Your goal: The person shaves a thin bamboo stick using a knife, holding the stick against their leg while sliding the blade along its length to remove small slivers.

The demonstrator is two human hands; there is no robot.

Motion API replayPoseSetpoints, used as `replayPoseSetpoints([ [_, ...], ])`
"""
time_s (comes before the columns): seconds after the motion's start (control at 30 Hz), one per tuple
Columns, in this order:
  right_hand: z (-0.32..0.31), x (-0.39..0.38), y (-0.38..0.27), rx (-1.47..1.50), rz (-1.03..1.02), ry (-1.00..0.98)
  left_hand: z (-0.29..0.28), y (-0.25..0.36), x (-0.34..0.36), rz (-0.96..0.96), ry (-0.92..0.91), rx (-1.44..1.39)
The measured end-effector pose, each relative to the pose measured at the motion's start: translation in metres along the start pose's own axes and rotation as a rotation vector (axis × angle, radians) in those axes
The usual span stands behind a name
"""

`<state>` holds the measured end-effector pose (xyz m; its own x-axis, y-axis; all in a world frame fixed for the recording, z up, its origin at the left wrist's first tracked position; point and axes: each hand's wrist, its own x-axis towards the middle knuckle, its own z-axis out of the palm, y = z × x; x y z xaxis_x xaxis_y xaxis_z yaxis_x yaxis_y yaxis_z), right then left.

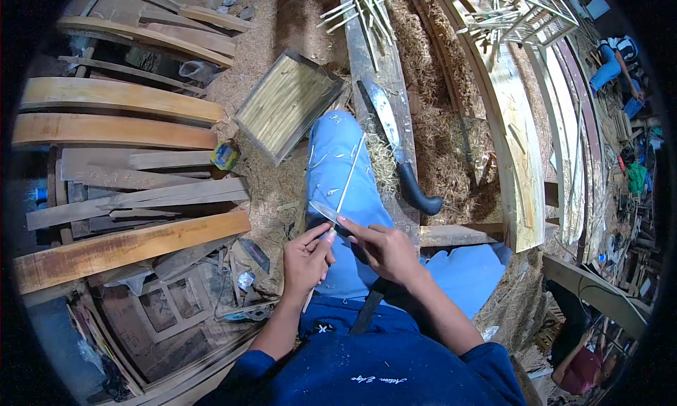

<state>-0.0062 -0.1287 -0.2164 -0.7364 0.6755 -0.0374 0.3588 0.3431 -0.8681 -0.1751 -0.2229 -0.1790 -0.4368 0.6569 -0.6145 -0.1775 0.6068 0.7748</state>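
Above my lap, my left hand is closed on a thin pale wooden stick, which slants up across my blue-trousered leg. The stick's lower end comes out below that hand, near my wrist. My right hand grips a small knife, its pointed blade crossing the stick just above my left fingers. Most of the knife's handle is hidden in my palm. Small pale shavings lie on my trouser leg. Right of my knee, a big knife with a curved black handle rests along a grey plank.
A shallow wooden box lies ahead of my knee. More thin sticks sit on the plank's far end. Long boards stack at left, a thick beam stands at right. Shavings cover the ground. Two people are at far right.
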Motion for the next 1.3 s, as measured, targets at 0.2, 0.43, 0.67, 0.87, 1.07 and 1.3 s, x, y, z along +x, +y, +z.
replayPoseSetpoints([
  [0.2, 0.018, 0.0, 0.007, 0.032, -0.007, 0.044, 0.003, -0.005, 0.001, 0.018, 0.048, -0.058],
  [0.43, 0.027, -0.002, 0.008, -0.024, 0.021, 0.059, -0.003, -0.016, -0.009, 0.091, 0.08, 0.022],
  [0.67, 0.034, 0.003, 0.019, -0.025, 0.045, 0.169, -0.021, -0.024, -0.043, 0.0, 0.069, -0.041],
  [0.87, 0.025, -0.003, 0.005, 0.008, 0.002, 0.095, -0.005, -0.012, -0.015, 0.063, 0.04, -0.023],
  [1.07, 0.029, -0.003, 0.012, -0.018, 0.034, 0.118, -0.004, -0.004, -0.007, 0.025, 0.045, 0.002],
  [1.3, 0.03, 0.002, 0.015, -0.031, 0.088, 0.152, -0.027, -0.013, -0.052, -0.038, 0.061, 0.025],
])
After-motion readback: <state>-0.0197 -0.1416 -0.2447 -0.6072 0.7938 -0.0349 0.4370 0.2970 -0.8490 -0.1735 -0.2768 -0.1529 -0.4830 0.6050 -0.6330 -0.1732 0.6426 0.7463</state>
